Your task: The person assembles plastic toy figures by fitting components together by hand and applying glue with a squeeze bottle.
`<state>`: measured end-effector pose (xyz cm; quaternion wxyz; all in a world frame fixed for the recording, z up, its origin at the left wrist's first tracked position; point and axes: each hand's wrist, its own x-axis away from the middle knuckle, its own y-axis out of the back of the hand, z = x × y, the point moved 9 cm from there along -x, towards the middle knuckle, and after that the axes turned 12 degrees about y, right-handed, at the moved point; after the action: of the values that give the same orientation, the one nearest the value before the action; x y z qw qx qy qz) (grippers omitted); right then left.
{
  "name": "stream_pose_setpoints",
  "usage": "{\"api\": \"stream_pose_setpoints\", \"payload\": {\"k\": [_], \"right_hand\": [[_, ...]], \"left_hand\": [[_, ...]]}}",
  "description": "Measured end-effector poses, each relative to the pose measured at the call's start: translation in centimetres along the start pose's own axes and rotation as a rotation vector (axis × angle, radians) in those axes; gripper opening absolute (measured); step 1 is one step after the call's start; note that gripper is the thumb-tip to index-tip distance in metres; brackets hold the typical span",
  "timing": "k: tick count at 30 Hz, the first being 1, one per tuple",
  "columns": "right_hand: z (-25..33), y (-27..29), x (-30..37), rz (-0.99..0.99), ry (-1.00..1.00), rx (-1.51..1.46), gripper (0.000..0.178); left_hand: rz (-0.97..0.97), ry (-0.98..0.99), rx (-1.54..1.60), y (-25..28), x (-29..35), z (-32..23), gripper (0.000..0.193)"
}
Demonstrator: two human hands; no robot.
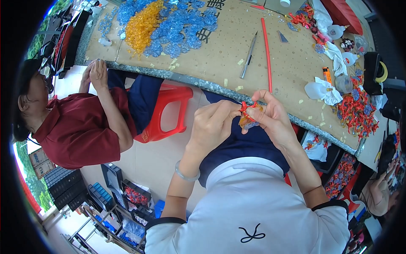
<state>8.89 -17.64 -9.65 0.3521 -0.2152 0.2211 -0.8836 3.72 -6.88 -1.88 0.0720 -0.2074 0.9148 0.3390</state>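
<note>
Head view: a small ornament (249, 120) is held up between the two hands, over the person's lap and just off the near edge of the counter (228, 46). Its upper part is a bright, opaque red, glossy, with short uneven prongs that fork outward toward both hands. Below the red sits a translucent body, amber to yellow, catching light along its side, and its lowest portion turns pale and bluish, almost clear. Fingers cover part of it, so its full outline and the way the coloured parts join cannot be told. The piece is small enough to sit among the fingertips.

The left hand (215, 125) is closed to a narrow pinch, thumb and forefinger meeting on the left end of the red part, the other fingers curled in. The right hand (270, 118) grips from the other side, its thumb lying across the ornament and its fingers bent around behind.

On the counter, a heap of red pieces (357, 111), mixed with blue and amber bits, lies at the right and shares the ornament's colours. Amber pieces (143, 26) and blue pieces (179, 39) are piled at the far left.
</note>
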Motion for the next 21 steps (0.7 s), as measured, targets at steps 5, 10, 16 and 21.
{"api": "stream_pose_setpoints", "payload": {"k": [5, 10, 16, 21], "right_hand": [[0.02, 0.15, -0.03, -0.023, 0.007, -0.017, 0.024], [0.06, 0.08, -0.08, -0.015, 0.007, -0.006, 0.024], [0.00, 0.14, -0.17, -0.018, 0.003, 0.010, 0.024], [-0.04, 0.17, -0.22, -0.007, 0.007, 0.007, 0.025]], "left_hand": [[0.002, 0.006, 0.004, -0.11, -0.02, 0.09, 0.007], [0.000, 0.009, 0.005, -0.12, 0.00, 0.21, 0.007], [-0.002, 0.010, -0.006, -0.06, -0.06, 0.16, 0.007], [-0.007, 0.006, -0.011, -0.09, -0.01, 0.21, 0.007]]}}
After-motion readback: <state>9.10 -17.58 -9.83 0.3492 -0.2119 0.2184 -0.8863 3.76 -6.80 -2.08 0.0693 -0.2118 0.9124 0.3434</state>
